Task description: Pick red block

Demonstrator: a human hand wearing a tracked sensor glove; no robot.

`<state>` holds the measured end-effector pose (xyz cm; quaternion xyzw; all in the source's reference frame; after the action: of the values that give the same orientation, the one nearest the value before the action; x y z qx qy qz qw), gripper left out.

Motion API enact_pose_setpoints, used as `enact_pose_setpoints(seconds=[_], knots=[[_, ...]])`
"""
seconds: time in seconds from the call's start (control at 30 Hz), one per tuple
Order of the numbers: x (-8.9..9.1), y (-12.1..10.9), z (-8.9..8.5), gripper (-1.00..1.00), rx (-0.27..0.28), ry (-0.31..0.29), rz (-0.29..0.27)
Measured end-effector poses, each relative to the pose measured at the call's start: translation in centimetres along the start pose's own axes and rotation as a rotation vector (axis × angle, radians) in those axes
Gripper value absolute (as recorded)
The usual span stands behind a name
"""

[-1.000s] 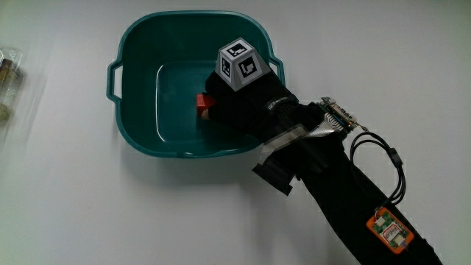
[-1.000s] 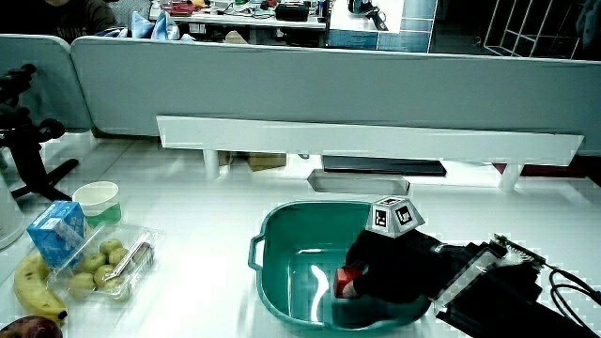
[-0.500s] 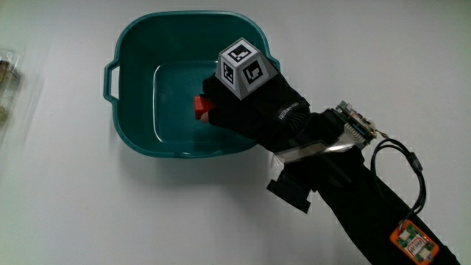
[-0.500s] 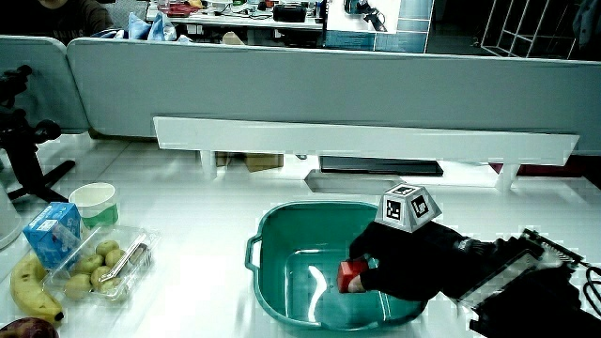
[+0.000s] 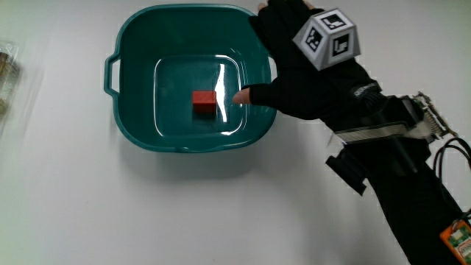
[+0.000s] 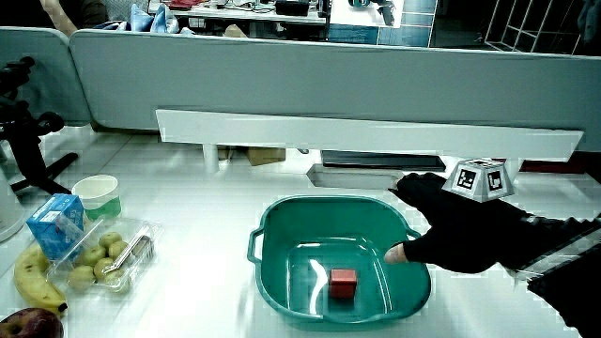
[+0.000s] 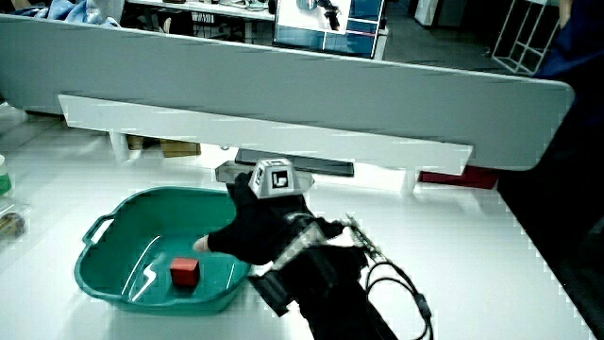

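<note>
Red block (image 5: 204, 101) lies loose in teal basin (image 5: 132, 125); hand (image 5: 302, 70) over basin's rim, fingers spread, holding nothing, likely poised to grasp.

You are working in an office or lab: a white counter (image 6: 188, 282) ends at a low grey partition (image 6: 282, 84), past which cluttered desks (image 6: 235, 9) show. A camera tripod (image 6: 23, 131) stands at the counter's edge in a side view, near packaged snacks (image 6: 99, 258).
</note>
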<state>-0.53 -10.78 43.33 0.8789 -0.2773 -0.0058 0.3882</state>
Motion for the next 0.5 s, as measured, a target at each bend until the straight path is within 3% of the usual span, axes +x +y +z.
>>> enact_pose_setpoints(seconds=[0.5], knots=[[-0.46,-0.10,0.08,0.98,0.011,-0.052,0.012]])
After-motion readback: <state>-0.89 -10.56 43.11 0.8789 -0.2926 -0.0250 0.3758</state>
